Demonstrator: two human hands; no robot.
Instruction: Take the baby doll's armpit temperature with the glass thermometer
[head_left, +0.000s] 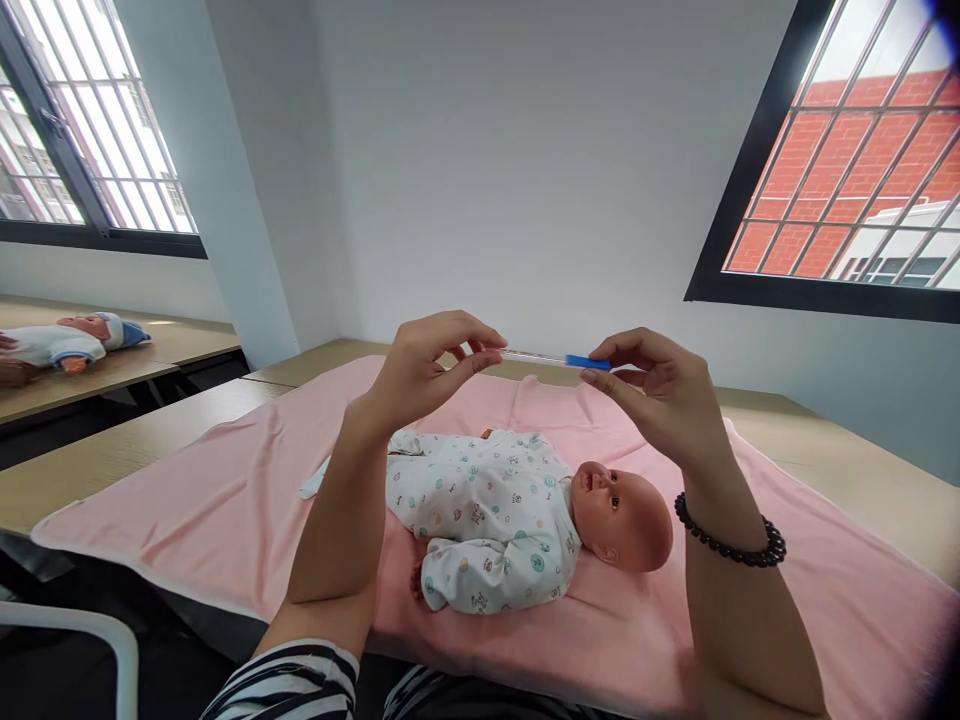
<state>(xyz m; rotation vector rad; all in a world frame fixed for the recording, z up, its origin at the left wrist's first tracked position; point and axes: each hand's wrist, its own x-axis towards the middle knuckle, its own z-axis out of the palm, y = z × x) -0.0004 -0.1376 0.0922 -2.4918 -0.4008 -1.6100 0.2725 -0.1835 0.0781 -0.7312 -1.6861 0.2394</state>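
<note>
1. Holding the clear tube (pixel 534 356) nearly level between two fingertip grips appears to be the step in hand. The tube is in mid-air, raised above the doll (pixel 480 490), which lies on the pink blanket (pixel 225 500) over the table (pixel 150 430).
2. Left end: use a light pinch near the tip. The tube looks thin and possibly brittle, so avoid squeezing or bending it.
3. Middle section: leave this length uncovered by fingers. Any markings on it are too small to read.
4. Blue end (pixel 587 362): direct any force along the tube's axis, not across it. Whether this end is a separate cap cannot be told.
5. Left hand (pixel 424 362) pose: the thumb below and fingertips above meet in a narrow pinch on the tube. The wrist is bent and the knuckles are arched. The forearm rises from the striped sleeve (pixel 300 680) and crosses in front of the doll's lower body.
6. Right hand (pixel 660 385) pose: the thumb and index finger close on the blue end, with the other fingers curled toward the palm. The forearm stands steeply beside the doll's head; a dark beaded bracelet (pixel 727 540) encircles it.
</note>
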